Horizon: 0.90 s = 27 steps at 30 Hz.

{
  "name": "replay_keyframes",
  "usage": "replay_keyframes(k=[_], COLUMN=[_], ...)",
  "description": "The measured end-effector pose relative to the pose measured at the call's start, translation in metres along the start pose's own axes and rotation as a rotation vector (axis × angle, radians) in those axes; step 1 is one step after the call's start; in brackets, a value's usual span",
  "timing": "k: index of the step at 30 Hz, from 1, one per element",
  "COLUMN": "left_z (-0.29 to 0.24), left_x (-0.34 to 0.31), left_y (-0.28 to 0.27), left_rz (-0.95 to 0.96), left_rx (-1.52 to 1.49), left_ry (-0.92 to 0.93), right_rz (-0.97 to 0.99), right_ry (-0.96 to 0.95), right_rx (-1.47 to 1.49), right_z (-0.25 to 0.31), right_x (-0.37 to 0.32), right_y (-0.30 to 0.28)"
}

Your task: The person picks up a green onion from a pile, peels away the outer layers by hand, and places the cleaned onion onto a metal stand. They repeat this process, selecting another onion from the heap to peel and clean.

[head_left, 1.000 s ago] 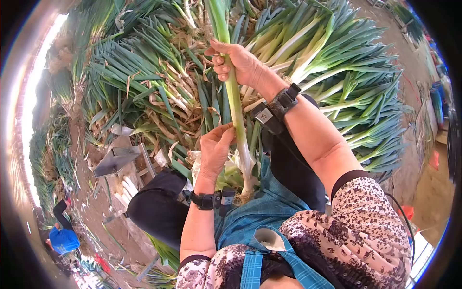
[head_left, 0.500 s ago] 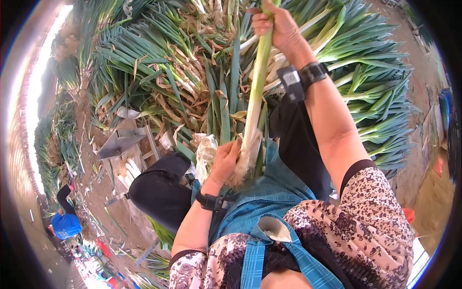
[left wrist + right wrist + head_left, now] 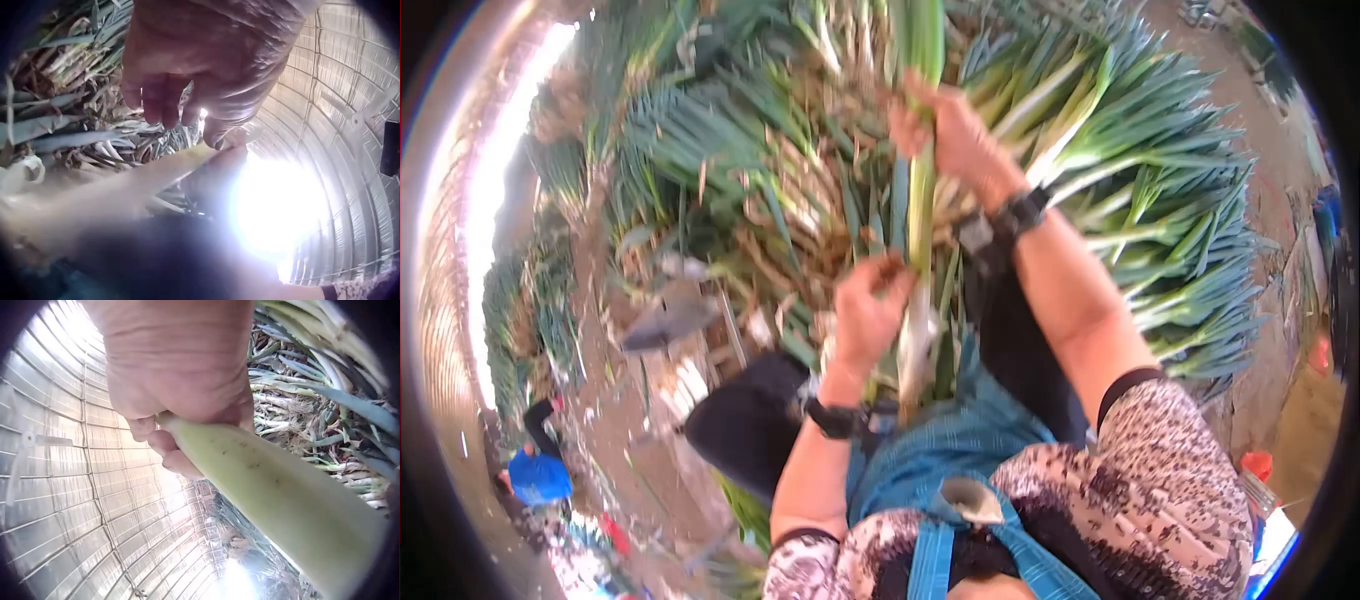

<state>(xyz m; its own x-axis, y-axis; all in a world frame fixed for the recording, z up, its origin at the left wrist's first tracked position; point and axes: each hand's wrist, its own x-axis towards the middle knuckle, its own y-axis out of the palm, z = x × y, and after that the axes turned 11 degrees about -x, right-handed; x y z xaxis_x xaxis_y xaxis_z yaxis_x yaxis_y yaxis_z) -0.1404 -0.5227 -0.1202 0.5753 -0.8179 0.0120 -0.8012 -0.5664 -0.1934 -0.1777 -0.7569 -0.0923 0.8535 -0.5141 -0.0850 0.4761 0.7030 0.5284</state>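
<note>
A long leek (image 3: 921,220) stands almost upright in front of the body, green leaves at the top and pale root end down by the blue apron (image 3: 970,415). My right hand (image 3: 960,140) grips it high on the stalk. In the right wrist view its fingers wrap behind the pale green stalk (image 3: 281,487), which bears a few dark specks. My left hand (image 3: 868,305) is lower, thumb and fingers pinching at the stalk's left side about midway. Curled fingers of that hand (image 3: 200,69) meet the blurred stalk (image 3: 144,178) in the left wrist view.
A large fan of leeks (image 3: 1160,200) lies to the right, and another heap with dry leaves (image 3: 720,140) to the left. A metal plate on a stand (image 3: 670,318) and several white stalks (image 3: 685,388) are beside the left knee (image 3: 745,410). Another person in blue (image 3: 540,475) is at far left.
My left hand went down the stalk to the root end, then came back up to mid-stalk. My right hand, still gripping the leek, swung up and right, then back down and left.
</note>
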Motion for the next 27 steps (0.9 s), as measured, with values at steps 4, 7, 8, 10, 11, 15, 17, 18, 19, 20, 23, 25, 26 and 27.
replay_keyframes(k=[4,7,8,10,11,15,17,18,19,20,23,25,26,27], left_z=[0.002,-0.002,0.01,0.01,0.005,-0.004,-0.006,-0.008,-0.011,-0.013,-0.012,-0.003,0.007,0.015], left_x=[0.013,0.004,-0.001,-0.006,-0.011,-0.024,-0.028,-0.031,-0.035,-0.038,-0.047,-0.055,-0.057,-0.057], left_y=[0.002,-0.002,-0.004,-0.008,-0.01,-0.017,-0.02,-0.021,-0.022,-0.023,-0.021,-0.019,-0.018,-0.018], left_rz=[0.11,0.129,0.128,0.166,0.175,0.183,0.167,0.155,0.154,0.138,0.098,0.072,0.055,0.041], left_rx=[0.114,-0.141,-0.33,-0.375,-0.398,-0.343,-0.383,-0.427,-0.431,-0.47,-0.524,-0.539,-0.608,-0.678], left_ry=[-0.038,-0.357,-0.379,-0.393,-0.401,-0.36,-0.349,-0.331,-0.324,-0.306,-0.28,-0.27,-0.286,-0.299], right_rz=[-0.02,0.192,0.247,0.236,0.238,0.26,0.258,0.28,0.284,0.302,0.348,0.242,0.235,0.236], right_ry=[0.046,0.104,0.131,0.122,0.115,0.112,0.109,0.106,0.105,0.115,0.143,0.157,0.146,0.144], right_rx=[0.013,0.15,0.204,0.17,0.157,0.124,0.084,0.073,0.066,0.045,0.04,-0.112,-0.148,-0.153], right_z=[0.005,0.004,-0.003,0.003,0.002,0.01,0.016,0.018,0.018,0.016,0.011,0.006,0.002,-0.001], right_x=[-0.015,-0.021,-0.018,-0.027,-0.03,-0.042,-0.045,-0.045,-0.045,-0.043,-0.044,-0.052,-0.052,-0.053], right_y=[0.014,0.018,0.017,0.028,0.032,0.054,0.068,0.074,0.078,0.08,0.086,0.092,0.091,0.09])
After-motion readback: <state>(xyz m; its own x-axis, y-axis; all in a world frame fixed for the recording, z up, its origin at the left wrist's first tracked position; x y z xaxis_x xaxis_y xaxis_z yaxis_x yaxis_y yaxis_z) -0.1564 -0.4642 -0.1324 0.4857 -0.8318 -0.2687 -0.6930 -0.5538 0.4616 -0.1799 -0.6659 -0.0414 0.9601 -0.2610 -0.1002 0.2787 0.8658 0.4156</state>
